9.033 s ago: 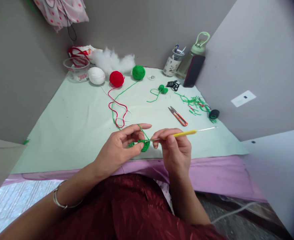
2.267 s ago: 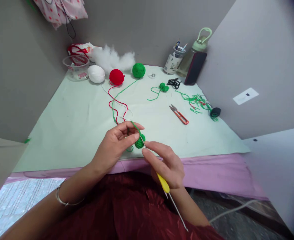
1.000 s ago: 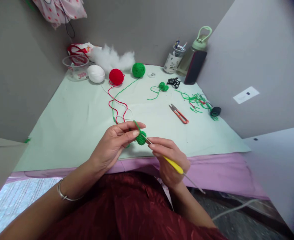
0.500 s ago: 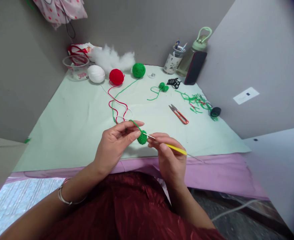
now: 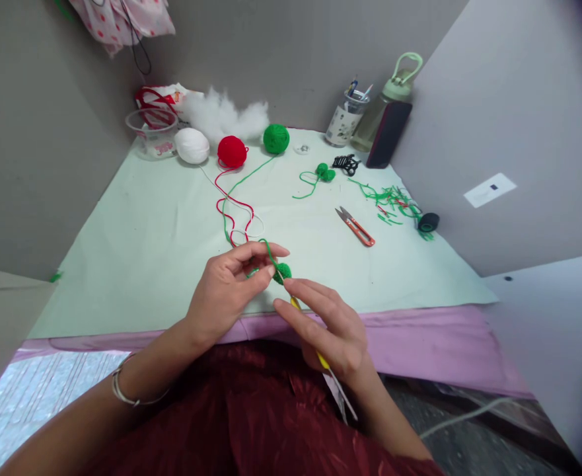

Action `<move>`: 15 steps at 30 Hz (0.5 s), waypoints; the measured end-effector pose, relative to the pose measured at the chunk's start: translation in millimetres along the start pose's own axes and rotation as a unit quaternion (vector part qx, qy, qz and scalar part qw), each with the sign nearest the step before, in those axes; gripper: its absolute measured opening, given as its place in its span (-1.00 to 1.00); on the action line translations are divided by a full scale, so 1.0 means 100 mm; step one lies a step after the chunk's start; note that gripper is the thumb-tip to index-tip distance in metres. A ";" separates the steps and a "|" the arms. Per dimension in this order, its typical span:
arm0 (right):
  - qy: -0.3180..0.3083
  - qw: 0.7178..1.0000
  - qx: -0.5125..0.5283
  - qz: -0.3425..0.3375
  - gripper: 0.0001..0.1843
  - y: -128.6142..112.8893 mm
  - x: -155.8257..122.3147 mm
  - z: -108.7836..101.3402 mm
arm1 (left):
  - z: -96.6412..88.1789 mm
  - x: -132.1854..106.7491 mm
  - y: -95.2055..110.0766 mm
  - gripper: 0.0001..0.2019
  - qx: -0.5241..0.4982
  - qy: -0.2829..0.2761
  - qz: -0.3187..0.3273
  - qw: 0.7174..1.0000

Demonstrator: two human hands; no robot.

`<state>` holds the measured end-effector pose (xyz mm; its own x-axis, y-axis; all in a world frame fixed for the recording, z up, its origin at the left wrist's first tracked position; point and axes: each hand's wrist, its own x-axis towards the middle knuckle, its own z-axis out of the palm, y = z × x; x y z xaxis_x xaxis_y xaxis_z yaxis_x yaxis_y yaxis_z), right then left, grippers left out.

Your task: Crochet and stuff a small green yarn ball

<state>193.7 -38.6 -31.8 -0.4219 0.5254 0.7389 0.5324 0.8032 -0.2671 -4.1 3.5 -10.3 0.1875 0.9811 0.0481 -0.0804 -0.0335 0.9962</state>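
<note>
Right hand (image 5: 327, 327) holds the yellow-handled hook (image 5: 323, 360), tip at the green crocheted piece (image 5: 285, 271); left hand (image 5: 226, 284) pinches that above the table (image 5: 137, 264), forefinger (image 5: 277, 250) raised, seemingly tensioning the yarn strand (image 5: 267, 248); snips (image 5: 359, 231) beyond, handy; green ball (image 5: 276, 139) farther back, likely to unwind freely.

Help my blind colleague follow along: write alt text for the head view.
Left hand pinches a green crocheted piece; right hand holds a yellow-handled hook to it. Beyond lie orange snips and balls of white yarn, red yarn and green yarn.
</note>
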 end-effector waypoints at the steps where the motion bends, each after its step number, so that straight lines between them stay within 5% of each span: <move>1: 0.007 0.999 0.028 0.020 -0.55 0.00 0.01 -0.02 | -0.02 0.01 -0.01 -0.84 -0.022 -0.012 -0.012 1.000; 6: 0.033 0.986 0.126 0.104 -0.55 -0.02 0.05 -0.08 | -0.05 0.03 -0.03 -0.84 -0.046 -0.034 -0.025 0.998; 12: -0.062 0.997 -0.054 -0.013 -0.64 -0.08 0.08 -0.07 | 0.02 0.02 -0.01 -0.84 0.125 0.045 0.100 0.986; 15: -0.042 0.998 0.014 0.039 -0.58 -0.09 0.07 -0.06 | 0.00 0.02 -0.02 -0.86 0.086 0.027 0.071 0.993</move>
<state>190.7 -44.0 -20.4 -0.4419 0.6068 0.6607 0.5451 0.7666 -0.3395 -3.9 6.1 -11.9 0.1334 0.9727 0.1896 0.0677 -0.1998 0.9775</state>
